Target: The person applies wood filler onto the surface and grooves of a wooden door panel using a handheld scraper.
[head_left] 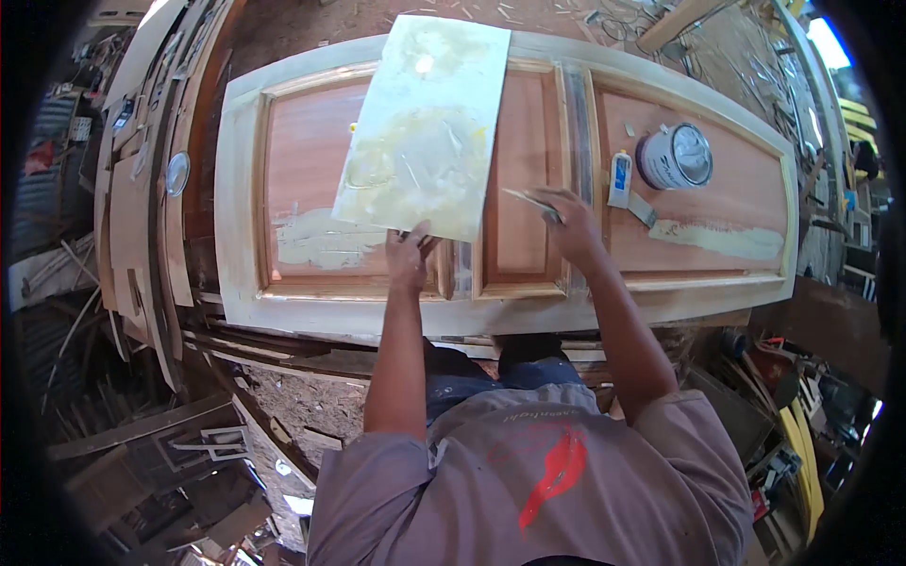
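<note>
My left hand point(409, 257) is closed on the lower edge of a pale mixing board point(415, 123), which is smeared with yellowish filler. The board lies tilted across the wooden panelled door point(255, 311). My right hand point(572, 226) is closed round a putty knife point(540, 204), whose blade points left towards the board, apart from it. Over the door's right panel stand an open-looking tin point(675, 158), a white and blue tube point(619, 179) and a flat scraper point(642, 209). Pale filler streaks point(717, 240) mark the lower parts of the left and right panels.
Long boards point(142, 208) lean at the left, with a round lid point(178, 174) on them. A wooden post point(675, 26) and cables are beyond the door. Scrap wood and frames point(212, 443) lie at lower left. Yellow strips point(802, 462) and clutter fill the right.
</note>
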The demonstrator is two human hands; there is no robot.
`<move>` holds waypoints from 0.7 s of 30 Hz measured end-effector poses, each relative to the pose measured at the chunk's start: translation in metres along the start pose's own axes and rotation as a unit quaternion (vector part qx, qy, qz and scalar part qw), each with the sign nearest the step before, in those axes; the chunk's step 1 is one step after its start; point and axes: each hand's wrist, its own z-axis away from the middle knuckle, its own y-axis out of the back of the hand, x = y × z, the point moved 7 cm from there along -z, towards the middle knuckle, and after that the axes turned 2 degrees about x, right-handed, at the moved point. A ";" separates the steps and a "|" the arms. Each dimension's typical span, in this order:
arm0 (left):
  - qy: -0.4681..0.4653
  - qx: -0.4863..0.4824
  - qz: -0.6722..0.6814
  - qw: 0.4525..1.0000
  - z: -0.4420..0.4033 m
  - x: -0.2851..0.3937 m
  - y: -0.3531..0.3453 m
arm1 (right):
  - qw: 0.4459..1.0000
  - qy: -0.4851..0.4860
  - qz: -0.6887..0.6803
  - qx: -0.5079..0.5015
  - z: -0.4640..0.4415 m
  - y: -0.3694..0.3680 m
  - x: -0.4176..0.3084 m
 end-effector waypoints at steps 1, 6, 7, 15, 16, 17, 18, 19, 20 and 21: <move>-0.008 -0.011 -0.001 1.000 0.008 0.001 -0.003 | 0.999 0.030 0.010 -0.013 -0.020 -0.007 -0.018; -0.031 -0.056 -0.013 0.998 0.032 0.009 -0.007 | 0.990 0.074 0.102 -0.056 -0.104 -0.051 -0.053; -0.031 -0.056 -0.015 0.998 0.035 0.009 -0.006 | 0.987 0.061 0.128 -0.070 -0.118 -0.060 -0.053; -0.067 -0.090 0.050 0.992 0.049 0.031 -0.008 | 0.963 0.002 0.201 -0.177 -0.176 -0.109 -0.064; -0.074 -0.091 0.053 0.992 0.044 0.031 -0.004 | 0.958 -0.014 0.204 -0.200 -0.171 -0.112 -0.069; -0.078 -0.086 0.053 0.992 0.040 0.030 0.001 | 0.956 -0.017 0.199 -0.213 -0.166 -0.118 -0.069; -0.078 -0.082 0.053 0.992 0.037 0.029 0.004 | 0.954 -0.022 0.195 -0.225 -0.158 -0.123 -0.063; -0.079 -0.080 0.053 0.992 0.033 0.028 0.005 | 0.952 -0.028 0.192 -0.235 -0.150 -0.124 -0.064; -0.080 -0.080 0.055 0.992 0.030 0.028 0.005 | 0.944 0.012 0.200 -0.262 -0.140 -0.127 -0.069; -0.081 -0.078 0.057 0.992 0.029 0.027 0.007 | 0.943 0.022 0.190 -0.274 -0.130 -0.133 -0.065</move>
